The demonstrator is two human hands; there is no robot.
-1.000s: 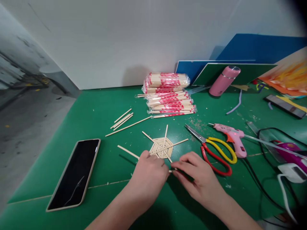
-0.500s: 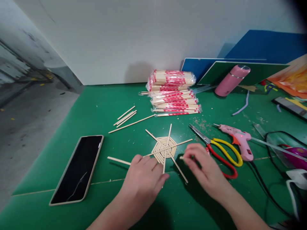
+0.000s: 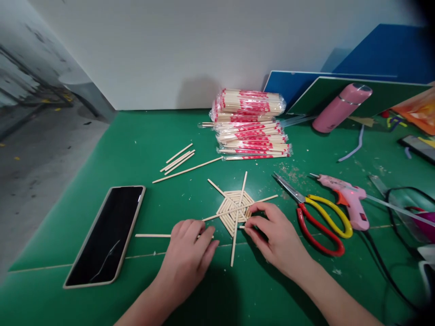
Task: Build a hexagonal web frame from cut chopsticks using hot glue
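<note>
A web of wooden sticks [image 3: 234, 210], with long crossed spokes and rings of short pieces, lies flat on the green table. At its lower right edge my right hand [image 3: 278, 237] pinches a short stick piece [image 3: 242, 227], its fingertips right by the rings. Part of that piece and one spoke are hidden behind the fingers. To the lower left of the web, my left hand [image 3: 188, 249] is closed round a long wooden chopstick [image 3: 152, 235], which pokes out on both sides of the fingers.
Wrapped chopsticks [image 3: 251, 127] are piled at the back. Several cut sticks [image 3: 178, 160] lie left of them. A phone [image 3: 105, 237] rests at left. Scissors [image 3: 316, 213], a pink glue gun [image 3: 350, 199] with a cable, and a pink flask [image 3: 341, 108] are at right.
My right hand has moved left to the web's edge with the short piece. My left hand has shifted left, away from the lower spoke, and its chopstick now lies more level.
</note>
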